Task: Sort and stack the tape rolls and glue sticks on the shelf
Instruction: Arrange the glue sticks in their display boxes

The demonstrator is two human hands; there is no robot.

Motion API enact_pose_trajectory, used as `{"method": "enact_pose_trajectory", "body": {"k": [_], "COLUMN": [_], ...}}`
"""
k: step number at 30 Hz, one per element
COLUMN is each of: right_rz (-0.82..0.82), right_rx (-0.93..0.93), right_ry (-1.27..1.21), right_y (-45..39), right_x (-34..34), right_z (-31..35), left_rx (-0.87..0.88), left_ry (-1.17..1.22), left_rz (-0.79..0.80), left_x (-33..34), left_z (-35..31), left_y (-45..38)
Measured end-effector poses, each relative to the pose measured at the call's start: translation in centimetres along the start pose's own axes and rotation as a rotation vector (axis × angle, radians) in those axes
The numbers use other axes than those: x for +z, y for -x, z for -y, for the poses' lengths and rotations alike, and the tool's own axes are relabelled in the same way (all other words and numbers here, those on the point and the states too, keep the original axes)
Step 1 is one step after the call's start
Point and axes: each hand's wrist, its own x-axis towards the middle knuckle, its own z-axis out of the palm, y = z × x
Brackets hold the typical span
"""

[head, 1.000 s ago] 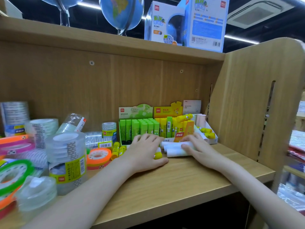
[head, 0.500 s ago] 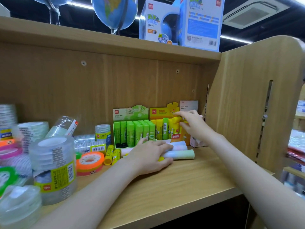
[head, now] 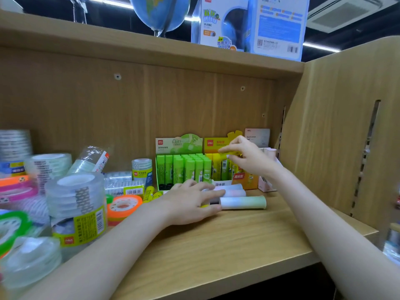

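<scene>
A yellow glue stick is pinched in the right hand, held level above the yellow display box at the back of the wooden shelf. The left hand is laid flat, fingers extended, on the pale glue sticks lying on their sides — a pastel green-tipped one sticks out past the fingertips, a pink-tinted one just behind it. Green glue sticks are stood upright in the green display box, just beside the yellow one. Tape is piled at left: a clear tape stack in front, an orange tape roll beside it, more clear rolls behind. Small yellow glue sticks lie between the orange roll and the green box. Globe boxes are seen on the shelf above.
</scene>
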Motion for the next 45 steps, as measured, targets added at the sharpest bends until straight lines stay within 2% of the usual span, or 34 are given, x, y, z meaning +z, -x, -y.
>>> {"method": "enact_pose_trajectory", "body": {"k": [4, 9, 15, 20, 23, 25, 27, 28, 30, 32, 35, 38, 40, 41, 44, 45], "right_rz": [-0.211, -0.213, -0.200, -0.276, -0.296, -0.365, -0.487, -0.521, -0.493, -0.471, -0.549, -0.531, -0.506, -0.490, -0.380, -0.341], "right_rx": [0.018, 0.048, -0.010, -0.041, -0.022, 0.061, 0.248, 0.341, 0.452, 0.512, 0.564, 0.498, 0.446, 0.419, 0.230, 0.173], "right_ry": [-0.117, -0.315, -0.179, -0.046, -0.040, -0.075, -0.255, -0.431, -0.763, -0.964, -1.368, -1.559, -1.450, -1.237, -0.369, -0.210], "right_y": [0.8, 1.1, 0.9, 0.4, 0.3, 0.4, 0.3, 0.2, -0.2, -0.6, -0.9, -0.4, 0.0, 0.3, 0.5, 0.5], "right_x": [-0.1, 0.3, 1.5, 2.5, 2.8, 2.5, 2.2, 2.0, 2.0, 1.7, 0.7, 0.4, 0.7, 0.9, 1.7, 2.0], "right_z": [-0.5, -0.4, 0.7, 1.6, 2.3, 2.5, 2.6, 2.7, 3.1, 3.6, 3.9, 3.5, 3.0, 2.8, 2.4, 2.5], "left_rx": [-0.009, -0.011, -0.012, -0.033, -0.046, -0.045, -0.044, -0.044, -0.038, -0.022, -0.002, 0.001, -0.009, -0.015, -0.065, -0.092], "left_ry": [0.026, 0.084, 0.117, 0.004, 0.027, 0.050, 0.069, 0.077, 0.096, 0.132, 0.187, 0.153, 0.121, 0.115, 0.106, 0.114], "left_rz": [-0.033, -0.029, -0.041, -0.157, -0.156, -0.128, -0.112, -0.106, -0.094, -0.087, -0.108, -0.234, -0.388, -0.459, -0.626, -0.673], "left_x": [0.0, -0.1, -0.4, 0.1, 0.1, 0.0, 0.0, 0.0, 0.0, -0.1, -0.4, -1.0, -1.4, -1.6, -1.7, -1.7], "left_z": [0.2, 0.4, 0.5, -0.6, -0.8, -0.5, -0.2, -0.1, 0.1, 0.5, 1.2, 1.5, 1.7, 1.9, 2.6, 2.9], "left_y": [0.2, 0.0, 0.3, 0.0, -0.1, -0.1, -0.2, -0.2, -0.3, -0.3, -0.2, 0.0, 0.1, 0.1, 0.3, 0.4]}}
